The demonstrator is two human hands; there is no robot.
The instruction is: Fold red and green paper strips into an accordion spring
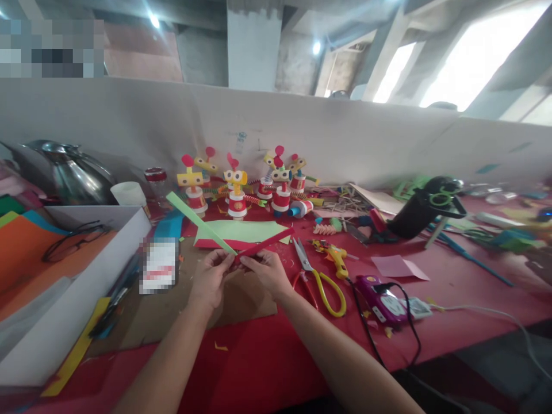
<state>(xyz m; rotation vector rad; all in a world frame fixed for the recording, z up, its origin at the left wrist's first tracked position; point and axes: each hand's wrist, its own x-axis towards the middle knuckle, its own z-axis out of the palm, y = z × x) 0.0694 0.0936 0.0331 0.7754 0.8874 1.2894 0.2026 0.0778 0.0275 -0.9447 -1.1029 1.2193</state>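
My left hand (pixel 214 270) and my right hand (pixel 268 270) meet above a brown cardboard sheet (pixel 245 299). Between their fingertips two paper strips cross at one end. The light green strip (pixel 194 217) slants up to the left, and the red strip (pixel 269 240) slants up to the right. Both hands are closed in a pinch where the strips meet; fingers hide part of the joint. Just behind lies a light green paper sheet (pixel 241 231) with a red edge below it. Scissors (pixel 317 273) with yellow and red handles lie right of my right hand.
Several paper-cup figures (pixel 237 201) stand at the back. Right are a yellow glue gun (pixel 338 259), a purple power strip (pixel 383 302) with cables and a black holder (pixel 422 210). On the left stand a white box (pixel 81 328) of coloured paper and a metal jug (pixel 77 175).
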